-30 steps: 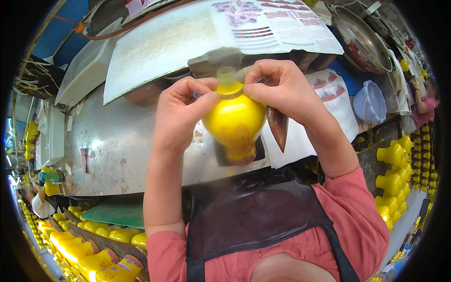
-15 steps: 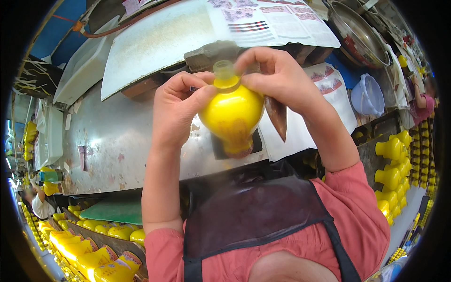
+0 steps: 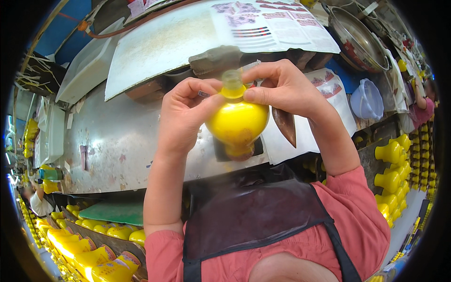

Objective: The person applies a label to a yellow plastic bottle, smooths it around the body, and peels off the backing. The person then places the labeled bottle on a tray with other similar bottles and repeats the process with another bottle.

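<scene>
A glossy yellow bottle (image 3: pixel 238 117) with a round body and a clear, bare neck stands before me on a dark square pad (image 3: pixel 223 150). My left hand (image 3: pixel 190 105) is closed at the left of its neck, thumb on the shoulder. Against a left finger shows a small dark-and-white piece (image 3: pixel 203 93), too small to name. My right hand (image 3: pixel 282 89) is closed at the neck's other side, thumb touching the bottle. From under that hand juts a brown pointed blade-shaped tool (image 3: pixel 286 127), its grip hidden. A whitish scrap (image 3: pixel 251 65) shows by the right fingertips.
Beyond my hands lies a pale board (image 3: pixel 159 47) with printed sheets (image 3: pixel 277 28). White paper (image 3: pixel 329 108), a lavender bucket (image 3: pixel 366 99) and a metal pan (image 3: pixel 357 37) are on the right. Yellow bottles (image 3: pixel 89 258) line racks on both sides. People work at both edges.
Both hands have shifted slightly right and toward me. The bottle's neck and upper body have moved the same way, while its base stays on the pad.
</scene>
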{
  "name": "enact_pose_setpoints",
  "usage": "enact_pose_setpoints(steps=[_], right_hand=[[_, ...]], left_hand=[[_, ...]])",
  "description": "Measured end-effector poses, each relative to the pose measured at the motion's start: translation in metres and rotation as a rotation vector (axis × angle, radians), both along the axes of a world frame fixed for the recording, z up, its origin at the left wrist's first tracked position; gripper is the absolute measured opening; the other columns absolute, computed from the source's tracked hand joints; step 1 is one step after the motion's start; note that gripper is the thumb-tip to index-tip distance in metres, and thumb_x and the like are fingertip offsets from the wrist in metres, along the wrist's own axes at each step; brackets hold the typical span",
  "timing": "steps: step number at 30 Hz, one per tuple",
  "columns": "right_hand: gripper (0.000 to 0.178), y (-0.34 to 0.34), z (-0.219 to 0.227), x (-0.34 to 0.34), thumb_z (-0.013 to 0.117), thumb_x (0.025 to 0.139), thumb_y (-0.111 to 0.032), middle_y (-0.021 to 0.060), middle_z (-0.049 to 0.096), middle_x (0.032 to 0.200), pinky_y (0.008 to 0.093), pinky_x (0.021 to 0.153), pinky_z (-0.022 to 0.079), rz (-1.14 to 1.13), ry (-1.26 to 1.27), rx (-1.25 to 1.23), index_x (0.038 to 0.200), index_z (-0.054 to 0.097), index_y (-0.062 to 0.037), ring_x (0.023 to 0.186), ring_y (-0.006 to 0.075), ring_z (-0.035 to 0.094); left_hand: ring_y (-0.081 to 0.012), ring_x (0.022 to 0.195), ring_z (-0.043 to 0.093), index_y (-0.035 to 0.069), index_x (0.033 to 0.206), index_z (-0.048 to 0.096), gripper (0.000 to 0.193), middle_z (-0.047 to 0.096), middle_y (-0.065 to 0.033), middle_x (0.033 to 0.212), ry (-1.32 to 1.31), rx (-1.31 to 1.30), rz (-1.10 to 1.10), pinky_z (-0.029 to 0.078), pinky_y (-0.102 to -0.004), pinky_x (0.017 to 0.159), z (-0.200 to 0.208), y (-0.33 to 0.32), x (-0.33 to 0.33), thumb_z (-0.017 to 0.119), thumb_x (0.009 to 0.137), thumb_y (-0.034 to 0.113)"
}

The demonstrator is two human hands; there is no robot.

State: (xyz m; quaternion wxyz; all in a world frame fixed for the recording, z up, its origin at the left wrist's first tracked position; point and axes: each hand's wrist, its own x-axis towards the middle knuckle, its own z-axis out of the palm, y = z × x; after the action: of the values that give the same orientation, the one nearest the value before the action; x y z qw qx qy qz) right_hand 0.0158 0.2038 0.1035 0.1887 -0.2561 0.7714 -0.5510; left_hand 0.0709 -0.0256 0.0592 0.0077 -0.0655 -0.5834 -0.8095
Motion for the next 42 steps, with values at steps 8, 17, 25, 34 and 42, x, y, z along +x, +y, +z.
enact_pose_setpoints(steps=[8, 17, 25, 34, 42], right_hand=[[0.036, 0.003, -0.003, -0.002, 0.073, 0.089, -0.017, 0.0106, 0.075, 0.108, 0.0287, 0.091, 0.052, 0.031, -0.053, -0.031, 0.116, 0.071, 0.0066, 0.101, 0.0139, 0.067], [0.037, 0.001, 0.0, 0.003, 0.075, 0.088, -0.018, 0.0108, 0.074, 0.108, 0.0289, 0.09, 0.052, -0.021, -0.072, -0.005, 0.116, 0.071, 0.007, 0.1, 0.0135, 0.066], [0.035, 0.001, 0.001, 0.007, 0.075, 0.088, -0.018, 0.0054, 0.073, 0.101, 0.025, 0.08, 0.051, -0.04, -0.103, -0.024, 0.114, 0.073, 0.005, 0.089, 0.0085, 0.064], [0.032, 0.001, -0.013, 0.008, 0.076, 0.088, -0.017, 0.0008, 0.071, 0.083, 0.0199, 0.058, 0.044, -0.051, -0.066, -0.066, 0.113, 0.074, 0.0024, 0.067, 0.0012, 0.056], [0.032, -0.001, -0.004, 0.012, 0.074, 0.09, -0.019, 0.0019, 0.072, 0.081, 0.0203, 0.054, 0.045, -0.071, -0.118, -0.059, 0.115, 0.074, 0.0012, 0.062, 0.0017, 0.058]], left_hand=[[-0.0116, 0.092, 0.068, 0.0, 0.094, 0.072, 0.01, 0.075, -0.0088, 0.106, 0.021, 0.039, -0.07, 0.055, -0.0284, 0.086, -0.003, -0.007, -0.005, 0.077, 0.086, 0.002], [-0.0134, 0.095, 0.068, -0.003, 0.099, 0.075, 0.013, 0.075, -0.0081, 0.104, 0.035, -0.062, -0.201, 0.054, -0.0291, 0.089, 0.001, -0.021, -0.019, 0.075, 0.087, 0.003], [-0.0138, 0.094, 0.068, -0.003, 0.098, 0.077, 0.014, 0.076, -0.0086, 0.104, 0.011, -0.148, -0.287, 0.054, -0.03, 0.09, 0.01, -0.027, -0.029, 0.076, 0.085, 0.003], [-0.0127, 0.092, 0.067, -0.002, 0.102, 0.076, 0.018, 0.075, -0.0066, 0.1, -0.107, -0.249, -0.309, 0.053, -0.0283, 0.089, 0.019, -0.03, -0.038, 0.075, 0.085, 0.006], [-0.0165, 0.098, 0.066, 0.0, 0.1, 0.076, 0.016, 0.072, -0.0081, 0.103, 0.189, -0.431, 0.264, 0.05, -0.0301, 0.09, 0.016, -0.002, 0.026, 0.074, 0.086, 0.009]])
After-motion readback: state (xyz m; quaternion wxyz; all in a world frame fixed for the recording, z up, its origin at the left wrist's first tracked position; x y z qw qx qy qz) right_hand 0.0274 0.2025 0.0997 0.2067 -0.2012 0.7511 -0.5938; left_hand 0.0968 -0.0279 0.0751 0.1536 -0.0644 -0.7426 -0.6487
